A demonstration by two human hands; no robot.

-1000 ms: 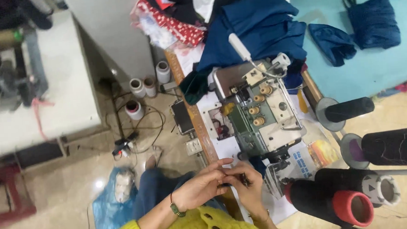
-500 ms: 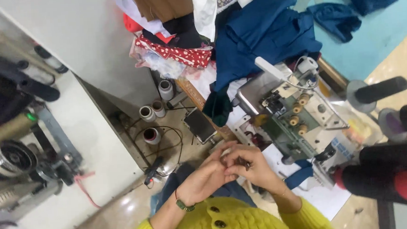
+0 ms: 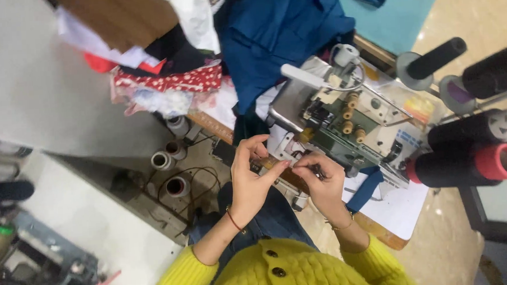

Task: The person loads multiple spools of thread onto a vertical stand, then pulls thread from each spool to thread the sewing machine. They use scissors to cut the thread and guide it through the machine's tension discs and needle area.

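Two hands: both are up close in front of the yellow sweater (image 3: pixel 283 271).
Right hand (image 3: pixel 325 182): fingertips pinched tight on something tiny; I cannot tell what.
Left hand (image 3: pixel 249 174): fingers curled loosely, holding nothing I can see.
Which way: the pinch sits just right of the left hand.
Behind: the overlock sewing machine (image 3: pixel 345 117), very near the right hand.
Far: blue cloth (image 3: pixel 282 37).
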